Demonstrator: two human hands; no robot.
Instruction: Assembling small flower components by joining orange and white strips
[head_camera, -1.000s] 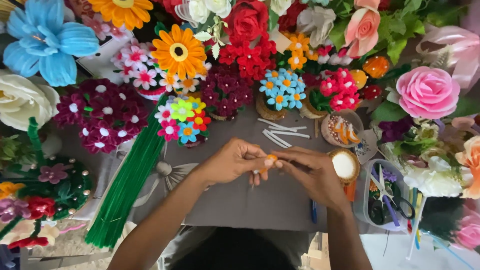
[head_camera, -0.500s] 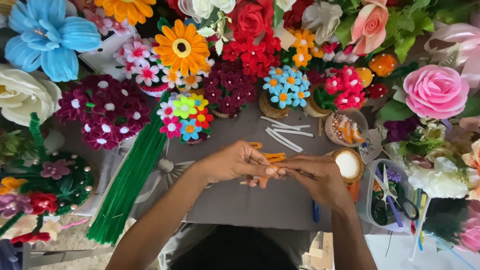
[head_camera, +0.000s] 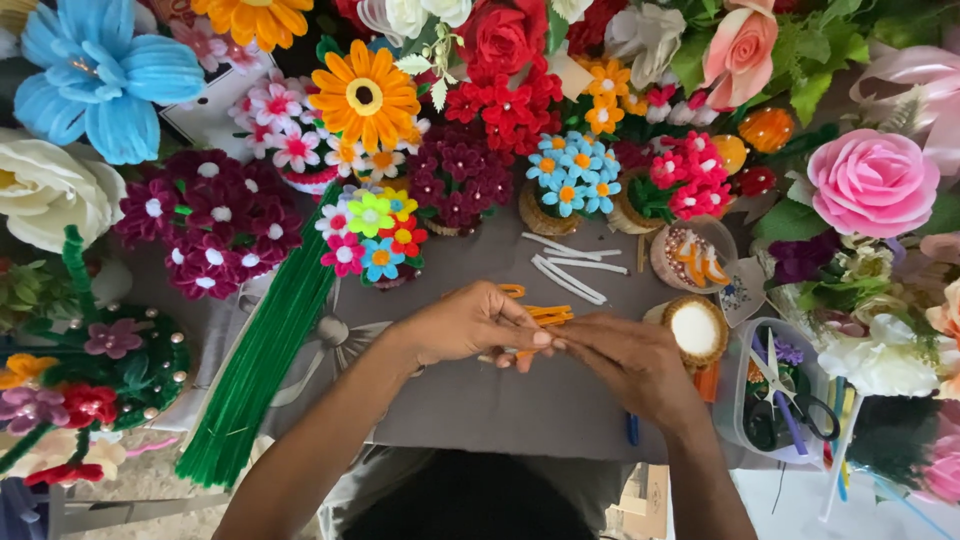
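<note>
My left hand (head_camera: 468, 325) and my right hand (head_camera: 622, 358) meet over the middle of a grey table (head_camera: 470, 410), fingertips touching. Between them they pinch a small orange pipe-cleaner piece (head_camera: 545, 316), bent into loops, which sticks out just above the fingers. Both hands are closed on it. A few white pipe-cleaner sticks (head_camera: 568, 270) lie on the table just beyond the hands.
A bundle of green pipe cleaners (head_camera: 262, 360) lies at the left. Pipe-cleaner flowers ring the table: an orange daisy (head_camera: 366, 96), a blue flower (head_camera: 108, 75), a pink rose (head_camera: 872, 182). At the right sit a small round basket (head_camera: 696, 328) and a clear tub with scissors (head_camera: 790, 395).
The hands have shifted slightly and the orange piece has been worked between the fingers; its loops now show above the fingertips. Everything else stays put.
</note>
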